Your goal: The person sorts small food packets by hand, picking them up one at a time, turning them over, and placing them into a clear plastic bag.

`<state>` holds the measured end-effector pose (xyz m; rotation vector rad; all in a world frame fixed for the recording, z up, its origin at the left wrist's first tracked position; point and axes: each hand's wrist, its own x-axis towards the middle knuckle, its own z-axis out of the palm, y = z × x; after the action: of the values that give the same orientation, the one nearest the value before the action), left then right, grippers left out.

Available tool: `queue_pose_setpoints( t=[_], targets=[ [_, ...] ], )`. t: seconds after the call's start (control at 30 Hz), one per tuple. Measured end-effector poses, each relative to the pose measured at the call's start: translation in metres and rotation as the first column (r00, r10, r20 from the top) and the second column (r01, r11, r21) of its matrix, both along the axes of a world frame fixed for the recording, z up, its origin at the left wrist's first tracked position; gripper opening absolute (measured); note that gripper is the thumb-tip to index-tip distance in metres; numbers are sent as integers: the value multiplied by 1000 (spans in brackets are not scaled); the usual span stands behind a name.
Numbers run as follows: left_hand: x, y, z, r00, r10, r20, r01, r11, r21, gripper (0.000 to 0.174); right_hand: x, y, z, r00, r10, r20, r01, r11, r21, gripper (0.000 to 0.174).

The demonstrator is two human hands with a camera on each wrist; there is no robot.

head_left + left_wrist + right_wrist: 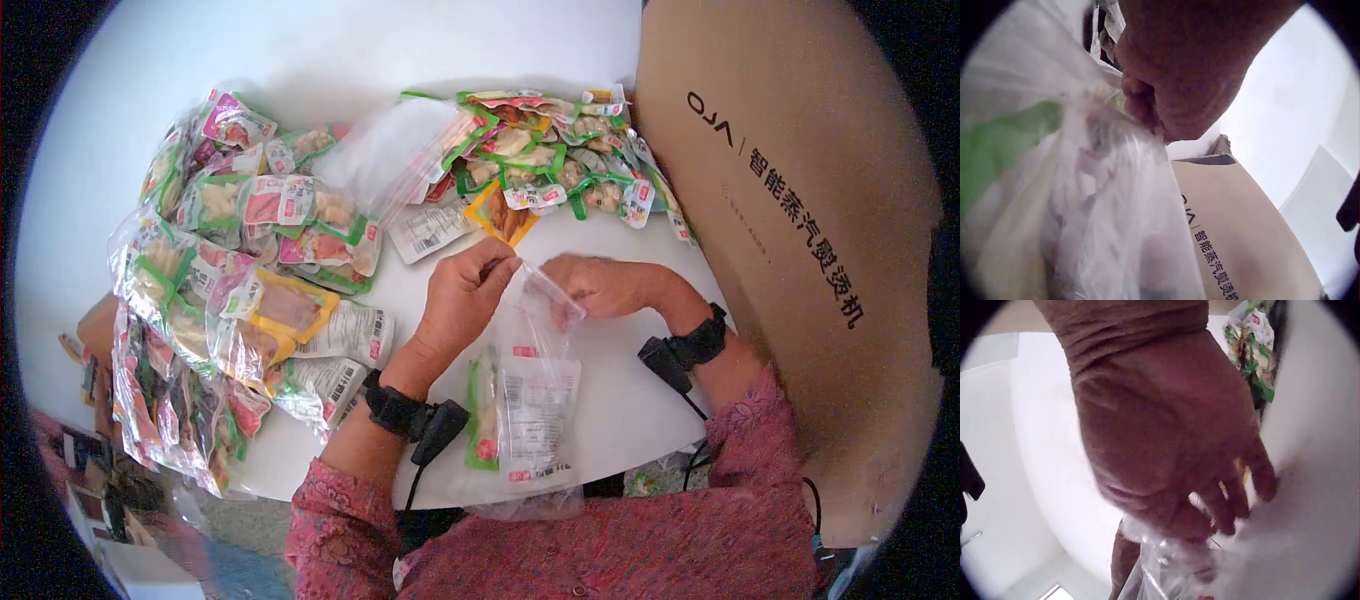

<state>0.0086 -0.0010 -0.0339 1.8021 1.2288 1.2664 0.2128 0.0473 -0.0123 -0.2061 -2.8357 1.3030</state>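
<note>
A clear zip bag [548, 335] hangs between my two hands over the near part of the table. Its lower part shows a white printed food packet [535, 410] and a green-edged packet [482, 412]. My left hand [468, 295] pinches the bag's top edge at the left corner. At the right side of the opening, my right hand [605, 287] has thumb and forefinger on the clear plastic [1163, 569]; its other fingers [1264, 478] spread loosely. Close to the left wrist camera, the filled bag [1116, 206] covers much of the view.
Filled bags of food packets [240, 300] crowd the table's left side. Loose packets [560, 150] pile up at the back right, with a yellow-edged packet [500, 213] in front. An unfilled clear bag [390, 150] lies between. A large cardboard box [800, 220] stands along the right.
</note>
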Motion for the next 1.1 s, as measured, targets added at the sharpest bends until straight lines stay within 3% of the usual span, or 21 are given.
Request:
queue_pose_setpoints(
  t=[0.03, 0.07, 0.1, 0.13, 0.2, 0.23, 0.37, 0.43, 0.47, 0.53, 0.57, 0.63, 0.67, 0.73, 0.77, 0.83, 0.87, 0.93, 1.0, 1.07, 1.1],
  targets=[
    [0, 1, -2, 1000, -18, -22, 18, 1000, -2, 9, 5, 1, 3, 976, -220, 4, 206, 920, 333, 11],
    [0, 1, -4, 998, -35, -43, 35, 999, -6, 10, 9, 2, 5, 908, -414, -67, 363, 694, 622, 11],
    [1, 0, -8, 998, -55, -22, 54, 998, -12, 11, 10, 4, 1, 850, -486, -205, 479, 548, 686, 7],
    [3, -2, -8, 999, -48, -14, 48, 999, -6, 11, 14, 11, -5, 854, -479, -201, 470, 548, 692, 7],
    [5, -5, -6, 987, -92, -128, 88, 995, -38, 8, 18, 25, -13, 695, -564, -445, 716, 491, 496, 10],
    [5, -4, -9, 988, -103, -119, 97, 994, -54, 10, 16, 23, -6, 640, -689, -339, 760, 504, 410, 15],
    [3, 0, -19, 993, -105, -54, 99, 989, -108, 13, -5, 22, 3, 642, -712, -285, 756, 525, 392, 19],
    [3, 2, -21, 989, -114, -90, 107, 991, -80, 14, -20, 22, 8, 716, -504, -484, 680, 344, 647, 27],
    [3, 2, -22, 991, -108, -79, 102, 992, -76, 14, -28, 24, 10, 724, -499, -477, 670, 346, 656, 27],
    [3, 1, -22, 989, -123, -78, 119, 991, -58, 19, -42, 31, 13, 697, -483, -529, 655, 129, 745, 32],
    [2, 0, -21, 991, -116, -69, 113, 992, -51, 19, -46, 36, 13, 706, -476, -525, 646, 129, 752, 32],
    [0, -2, -17, 975, -161, 155, 188, 965, -182, 22, -53, 46, 8, 689, -577, -438, 590, 97, 801, 27],
    [-1, -2, -18, 975, -153, 163, 182, 967, -177, 22, -54, 53, 5, 698, -570, -434, 583, 99, 806, 27],
    [-1, -2, -20, 890, -136, 436, 235, 955, -181, 21, -51, 64, 8, 713, -524, -466, 580, 67, 812, 22],
    [-1, -1, -20, 887, -133, 442, 232, 957, -176, 21, -49, 66, 12, 719, -518, -462, 574, 68, 816, 22],
    [1, 1, -22, 818, -129, 561, 253, 956, -148, 15, -44, 64, 24, 686, -383, -618, 647, -65, 759, 16],
    [2, 4, -25, 814, -132, 565, 255, 956, -144, 15, -43, 60, 31, 689, -382, -615, 643, -68, 763, 16],
    [3, 8, -28, 808, -100, 580, 221, 965, -141, 11, -37, 51, 42, 307, -701, -643, 950, 182, 255, 20],
    [1, 7, -28, 751, -110, 651, 298, 937, -185, 10, -30, 45, 48, 277, -723, -633, 959, 246, 138, 23],
    [2, 2, -17, 690, -113, 715, 376, 900, -221, 10, -34, 25, 56, 152, -889, -431, 822, 356, -445, 21],
    [3, -1, -12, 644, -115, 756, 402, 892, -206, 12, -27, 26, 48, 199, -896, -398, 794, 385, -471, 20]
  ],
)
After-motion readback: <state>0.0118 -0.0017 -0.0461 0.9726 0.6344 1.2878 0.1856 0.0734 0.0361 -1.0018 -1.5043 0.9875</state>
